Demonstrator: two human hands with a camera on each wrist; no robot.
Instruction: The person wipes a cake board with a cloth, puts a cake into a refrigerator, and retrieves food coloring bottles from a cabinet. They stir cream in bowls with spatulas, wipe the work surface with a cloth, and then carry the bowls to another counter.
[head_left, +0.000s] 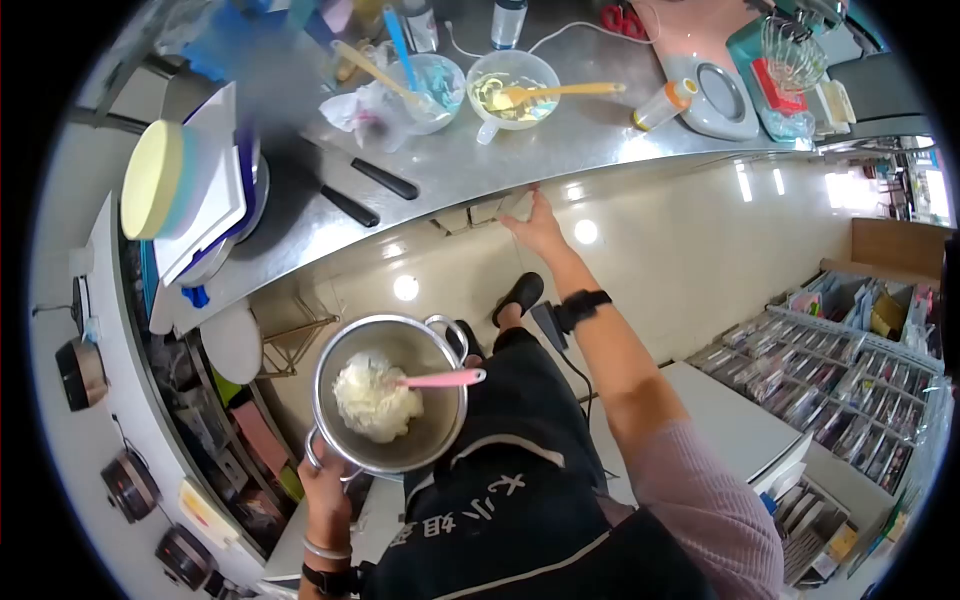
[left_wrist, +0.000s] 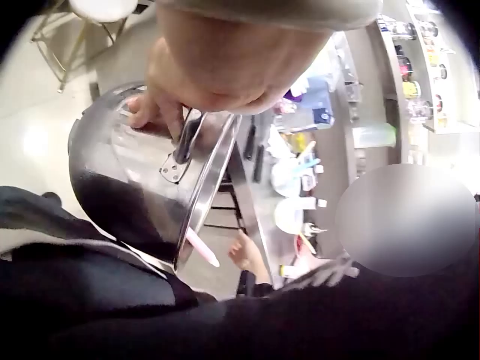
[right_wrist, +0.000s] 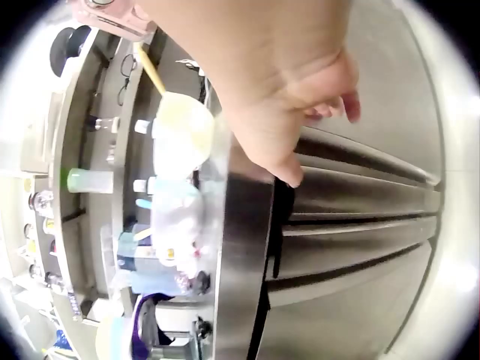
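Note:
My left hand [head_left: 325, 492] grips the loop handle of a steel bowl [head_left: 335, 445], held over the floor at my waist. In the left wrist view, the fingers of that hand [left_wrist: 161, 97] are around the handle beside the bowl's outer wall [left_wrist: 127, 187]. White cream [head_left: 375, 400] lies in the bowl with a pink-handled spatula [head_left: 445, 379] stuck in it. My right hand [head_left: 540, 232] reaches out by the front edge of the steel table, empty, thumb and a finger apart. In the right wrist view, this hand [right_wrist: 300, 112] is beside the drawer fronts [right_wrist: 352, 195].
On the steel table [head_left: 440, 170] are two mixing bowls, one with blue cream [head_left: 437, 85] and one with a wooden-handled spatula [head_left: 570, 89]. Two black handles [head_left: 385, 179] lie near its edge. A cake-like round [head_left: 152, 180] stands at left. Storage trays [head_left: 830, 390] are at right.

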